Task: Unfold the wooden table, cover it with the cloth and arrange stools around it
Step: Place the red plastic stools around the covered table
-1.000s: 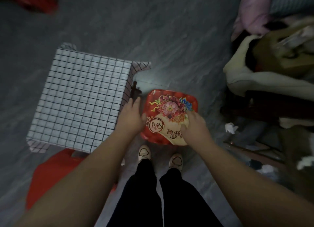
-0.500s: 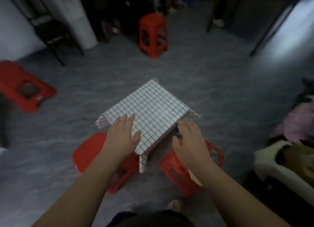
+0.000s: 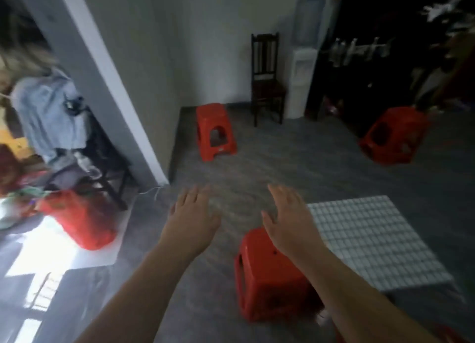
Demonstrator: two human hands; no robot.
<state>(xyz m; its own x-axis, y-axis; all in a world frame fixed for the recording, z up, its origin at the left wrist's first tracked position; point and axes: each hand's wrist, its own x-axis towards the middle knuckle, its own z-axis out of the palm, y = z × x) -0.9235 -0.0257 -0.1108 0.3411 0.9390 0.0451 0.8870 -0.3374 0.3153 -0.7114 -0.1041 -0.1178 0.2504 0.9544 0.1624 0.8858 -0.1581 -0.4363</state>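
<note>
Table [image 3: 370, 242] stands on floor, checked cloth [image 3: 354, 219] spread over top. Near stool [image 3: 270, 278] upright, just beside table's left edge. Far stool [image 3: 214, 130] upright, well beyond table, to left. Third stool [image 3: 393, 137] well beyond table, blurred, looks tipped. Left hand [image 3: 191, 216] and right hand [image 3: 290, 219] in air left of table: palms down, fingers straight and spread, nothing held. Chair [image 3: 267, 85] at wall, far behind table.

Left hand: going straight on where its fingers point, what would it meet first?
Probably the red stool near the wall. The left hand is open and empty, with only bare floor between it and that stool. Depth is unclear; the stool looks far off.
</note>
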